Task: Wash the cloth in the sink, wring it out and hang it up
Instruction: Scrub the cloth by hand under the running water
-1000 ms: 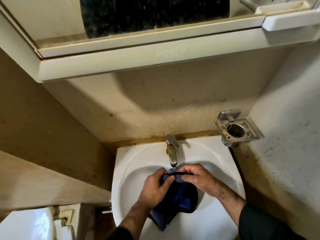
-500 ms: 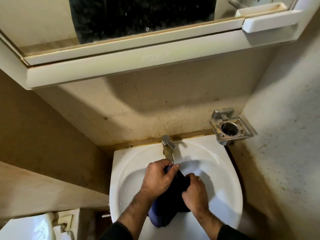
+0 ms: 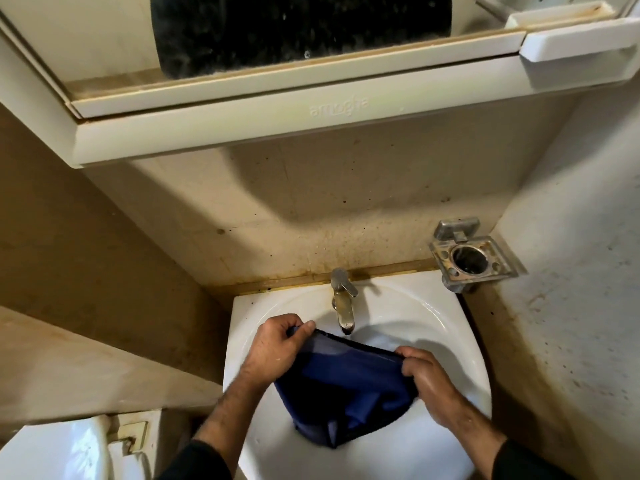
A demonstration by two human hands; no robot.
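A dark blue cloth [image 3: 343, 386] hangs stretched over the white sink [image 3: 433, 313], just below the spout of the metal tap [image 3: 343, 303]. My left hand [image 3: 277, 351] pinches the cloth's upper left corner. Further right and a little lower, my right hand [image 3: 426, 375] grips the other end of the same top edge. That edge runs taut between the two hands, and the rest of the cloth sags into the basin. I cannot tell whether water is running from the tap.
A metal holder [image 3: 471, 261] is fixed on the wall at the sink's back right corner. A mirror cabinet [image 3: 311, 109] juts out overhead. Stained walls close in on the left and right. A white toilet cistern [image 3: 59, 452] stands at the lower left.
My hands were close together on the bunched cloth; they have moved apart and pulled its top edge out wide under the tap.
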